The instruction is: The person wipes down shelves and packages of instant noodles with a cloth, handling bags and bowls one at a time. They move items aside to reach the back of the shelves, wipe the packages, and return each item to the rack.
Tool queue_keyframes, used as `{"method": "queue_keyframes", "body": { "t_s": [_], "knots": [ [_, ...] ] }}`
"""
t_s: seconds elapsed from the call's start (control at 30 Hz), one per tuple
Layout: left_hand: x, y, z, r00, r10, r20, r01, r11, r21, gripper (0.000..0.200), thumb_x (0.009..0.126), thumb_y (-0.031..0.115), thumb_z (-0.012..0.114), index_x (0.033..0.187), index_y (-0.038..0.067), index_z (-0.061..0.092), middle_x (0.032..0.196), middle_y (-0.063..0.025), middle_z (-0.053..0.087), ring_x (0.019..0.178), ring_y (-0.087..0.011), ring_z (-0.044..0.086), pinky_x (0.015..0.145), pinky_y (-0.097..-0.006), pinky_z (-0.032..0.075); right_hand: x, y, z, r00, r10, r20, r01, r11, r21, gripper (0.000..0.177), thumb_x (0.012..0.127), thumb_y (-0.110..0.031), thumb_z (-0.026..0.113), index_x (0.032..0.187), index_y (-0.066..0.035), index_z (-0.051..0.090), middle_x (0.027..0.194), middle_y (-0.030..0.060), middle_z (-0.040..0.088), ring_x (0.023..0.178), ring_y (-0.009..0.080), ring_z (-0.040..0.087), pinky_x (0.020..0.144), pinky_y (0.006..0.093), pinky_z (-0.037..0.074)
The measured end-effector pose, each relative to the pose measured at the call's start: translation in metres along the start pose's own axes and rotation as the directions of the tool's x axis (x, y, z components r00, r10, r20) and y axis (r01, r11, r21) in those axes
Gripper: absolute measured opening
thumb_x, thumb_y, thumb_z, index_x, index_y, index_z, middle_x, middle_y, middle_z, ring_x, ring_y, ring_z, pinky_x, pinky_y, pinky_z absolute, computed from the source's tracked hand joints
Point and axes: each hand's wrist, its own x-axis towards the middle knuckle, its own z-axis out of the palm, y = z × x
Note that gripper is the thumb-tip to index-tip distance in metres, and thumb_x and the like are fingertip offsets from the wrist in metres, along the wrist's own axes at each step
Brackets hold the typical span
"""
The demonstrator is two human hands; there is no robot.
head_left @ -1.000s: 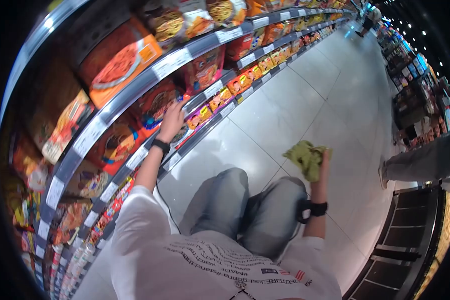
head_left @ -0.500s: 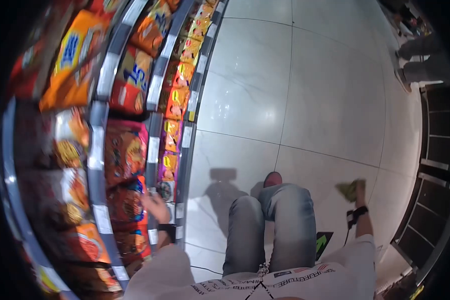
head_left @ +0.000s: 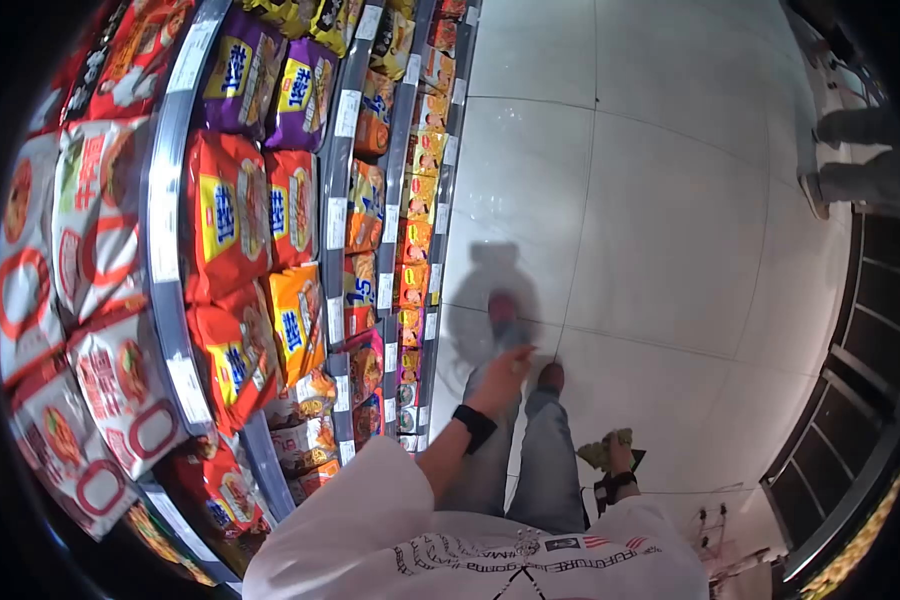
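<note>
My left hand (head_left: 503, 382), with a black band at the wrist, hangs in front of my legs, away from the shelf. It looks empty, its fingers loosely stretched. Down by my right leg, my right hand (head_left: 622, 456) is closed around a crumpled olive-green cloth (head_left: 597, 454); the folds partly hide the fingers. To my left, the shelves hold red noodle packs (head_left: 226, 215), purple packs (head_left: 303, 95), an orange pack (head_left: 295, 322) and white packs (head_left: 103, 210). Neither hand touches them.
Price-tag rails (head_left: 166, 215) edge the shelves. Pale floor tiles (head_left: 670, 230) run along the aisle. At the upper right stand another person's legs (head_left: 860, 150), beside a dark rack (head_left: 875, 290) along the right side. My shoe (head_left: 551, 377) is on the floor.
My left hand has moved from beside the lower shelf packs to in front of my legs. My legs have straightened, and more of the shelf shows. The cloth stays in my right hand, closer to my leg.
</note>
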Motion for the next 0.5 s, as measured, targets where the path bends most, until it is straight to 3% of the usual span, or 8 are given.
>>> {"method": "queue_keyframes", "body": {
  "t_s": [0.1, 0.17, 0.2, 0.23, 0.3, 0.37, 0.43, 0.5],
  "knots": [
    [0.076, 0.014, -0.059, 0.989, 0.069, -0.134, -0.079, 0.994, -0.071, 0.024, 0.085, 0.018, 0.050, 0.106, 0.009, 0.055, 0.091, -0.0097, 0.060, 0.089, -0.0154, 0.056, 0.067, -0.0281, 0.045, 0.029, -0.092, -0.005, 0.997, -0.068, -0.040, 0.067, 0.997, -0.027, 0.044, 0.079, -0.043, 0.051, 0.085, 0.000, 0.061, 0.090, 0.0205, 0.060, 0.089, 0.0318, 0.056, 0.076, 0.0374, 0.042],
    [0.132, 0.012, -0.095, 0.980, 0.040, -0.194, -0.049, 0.998, -0.046, 0.024, 0.085, 0.017, 0.050, 0.107, 0.008, 0.054, 0.092, -0.0099, 0.060, 0.088, -0.0161, 0.056, 0.067, -0.0284, 0.045, 0.070, -0.098, -0.008, 0.992, -0.074, -0.104, 0.071, 0.997, -0.029, 0.037, 0.082, -0.036, 0.051, 0.091, 0.000, 0.058, 0.087, 0.0120, 0.060, 0.081, 0.0220, 0.057, 0.074, 0.0329, 0.044],
    [0.168, 0.013, -0.112, 0.968, 0.028, -0.248, -0.029, 1.000, -0.002, 0.025, 0.084, 0.015, 0.051, 0.108, 0.008, 0.053, 0.092, -0.0101, 0.059, 0.087, -0.0167, 0.056, 0.068, -0.0288, 0.045, 0.062, -0.134, -0.015, 0.986, -0.033, -0.161, 0.048, 0.995, 0.093, 0.043, 0.078, -0.041, 0.055, 0.085, 0.001, 0.061, 0.089, 0.0143, 0.061, 0.087, 0.0278, 0.057, 0.078, 0.0361, 0.043],
    [0.209, 0.011, -0.127, 0.969, 0.010, -0.247, -0.013, 1.000, -0.012, 0.025, 0.084, 0.015, 0.051, 0.108, 0.008, 0.053, 0.092, -0.0101, 0.059, 0.087, -0.0167, 0.056, 0.068, -0.0288, 0.045, 0.046, -0.185, -0.028, 0.996, -0.020, -0.090, 0.031, 0.993, 0.115, 0.043, 0.078, -0.041, 0.055, 0.084, 0.001, 0.061, 0.084, 0.0122, 0.062, 0.082, 0.0270, 0.057, 0.076, 0.0359, 0.043],
    [0.244, -0.004, -0.142, 0.940, 0.079, -0.333, -0.032, 0.989, 0.145, 0.028, 0.082, 0.015, 0.051, 0.109, 0.008, 0.051, 0.085, -0.0091, 0.060, 0.080, -0.0181, 0.058, 0.071, -0.0296, 0.046, 0.059, -0.203, -0.038, 0.987, 0.038, -0.158, -0.050, 0.996, -0.078, 0.041, 0.078, -0.039, 0.055, 0.081, 0.001, 0.061, 0.080, 0.0106, 0.062, 0.078, 0.0252, 0.058, 0.073, 0.0350, 0.044],
    [0.288, 0.017, -0.157, 0.932, 0.046, -0.360, -0.032, 0.998, 0.045, 0.028, 0.082, 0.015, 0.053, 0.109, 0.008, 0.052, 0.086, -0.0109, 0.060, 0.077, -0.0197, 0.059, 0.071, -0.0313, 0.046, 0.077, -0.243, -0.038, 0.992, 0.044, -0.117, -0.061, 0.988, -0.143, 0.042, 0.079, -0.040, 0.055, 0.079, 0.001, 0.060, 0.078, 0.0113, 0.061, 0.075, 0.0229, 0.058, 0.070, 0.0337, 0.044],
    [0.340, 0.011, -0.162, 0.927, 0.085, -0.366, -0.074, 0.996, 0.042, 0.030, 0.083, 0.015, 0.052, 0.112, 0.007, 0.049, 0.087, -0.0112, 0.060, 0.075, -0.0195, 0.059, 0.070, -0.0325, 0.047, 0.082, -0.267, -0.047, 0.981, 0.177, -0.073, -0.178, 0.984, -0.005, 0.043, 0.080, -0.041, 0.054, 0.079, 0.001, 0.059, 0.075, 0.0119, 0.060, 0.072, 0.0212, 0.057, 0.067, 0.0328, 0.044],
    [0.391, 0.040, -0.165, 0.963, -0.109, -0.248, -0.008, 0.904, -0.427, 0.032, 0.085, 0.017, 0.049, 0.115, 0.006, 0.046, 0.090, -0.0104, 0.060, 0.077, -0.0180, 0.059, 0.069, -0.0307, 0.048, 0.091, -0.300, -0.051, 0.965, 0.249, -0.080, -0.252, 0.968, -0.021, 0.041, 0.080, -0.041, 0.054, 0.080, 0.000, 0.059, 0.074, 0.0097, 0.059, 0.070, 0.0185, 0.056, 0.064, 0.0318, 0.044]
  ]
}}
